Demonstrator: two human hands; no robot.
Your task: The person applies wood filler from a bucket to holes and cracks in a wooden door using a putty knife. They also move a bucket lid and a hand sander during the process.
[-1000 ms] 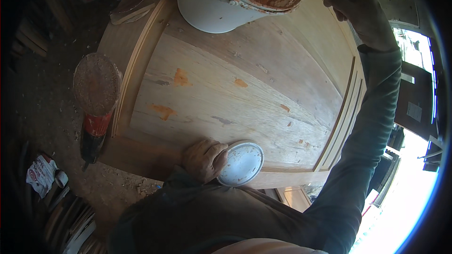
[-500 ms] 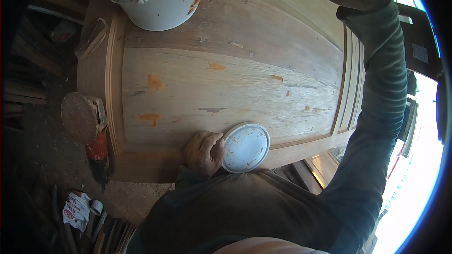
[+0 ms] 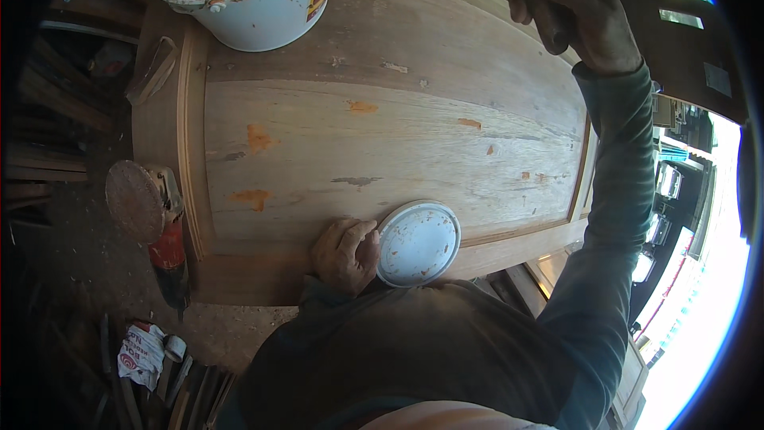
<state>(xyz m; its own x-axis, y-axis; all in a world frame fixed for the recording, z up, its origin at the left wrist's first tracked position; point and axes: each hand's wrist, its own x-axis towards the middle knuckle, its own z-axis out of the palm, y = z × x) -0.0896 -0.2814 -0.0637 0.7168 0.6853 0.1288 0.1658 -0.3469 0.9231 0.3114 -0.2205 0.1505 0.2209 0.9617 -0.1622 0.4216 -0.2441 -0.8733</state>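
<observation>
A wooden panelled door (image 3: 318, 223) lies flat before me, with several orange-brown filler patches (image 3: 259, 138) on its bare wood. Low in the middle, my left hand (image 3: 346, 257) is closed at the left edge of a round white lid (image 3: 419, 244), which is speckled with brown and sits close against my body. My right hand (image 3: 577, 12) is raised over the far right part of the door, its fingers curled round something dark that I cannot make out. A white bucket (image 3: 267, 20) with reddish-brown paste inside stands on the far left of the door.
A red and black power sander (image 3: 167, 247) with a round pad is at the door's left edge. A bent strip (image 3: 153, 72) lies on the far left corner. Wood offcuts (image 3: 179, 386) and a crumpled white bag (image 3: 143, 354) are at the lower left.
My right hand has come down into view from the top edge, its forearm drawn back toward me. My left hand and the lid have stayed almost in place. The view has shifted slightly.
</observation>
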